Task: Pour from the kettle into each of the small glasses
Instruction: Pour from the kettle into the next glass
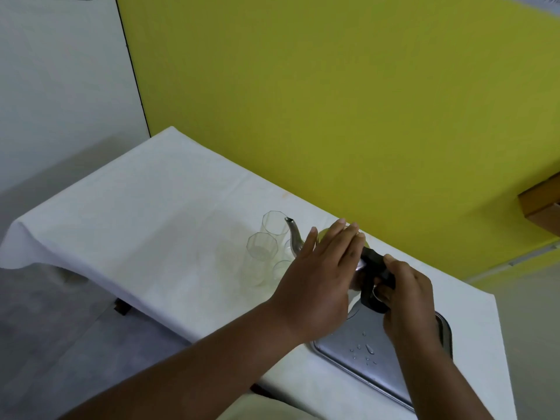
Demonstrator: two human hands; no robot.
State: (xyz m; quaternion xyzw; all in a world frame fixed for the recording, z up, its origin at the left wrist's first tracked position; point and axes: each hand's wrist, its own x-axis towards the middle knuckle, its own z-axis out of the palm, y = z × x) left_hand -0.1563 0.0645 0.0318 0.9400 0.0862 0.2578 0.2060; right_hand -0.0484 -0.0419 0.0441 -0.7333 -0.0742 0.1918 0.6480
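Observation:
A metal kettle point(294, 240) with a curved spout stands on the white-clothed table, mostly hidden behind my hands. My left hand point(318, 277) lies flat over its top, fingers extended. My right hand point(403, 295) grips the kettle's black handle point(374, 268). Several small clear glasses stand just left of the spout: one point(274, 222) at the back, one point(262, 250) in front of it, and another point(281, 268) partly hidden by my left hand. The spout tip sits next to the back glass's rim.
A metal tray point(363, 350) with water drops lies at the near right of the table point(136, 213). A yellow wall runs behind. A wooden piece point(542, 204) juts in at the far right. Grey floor lies to the left.

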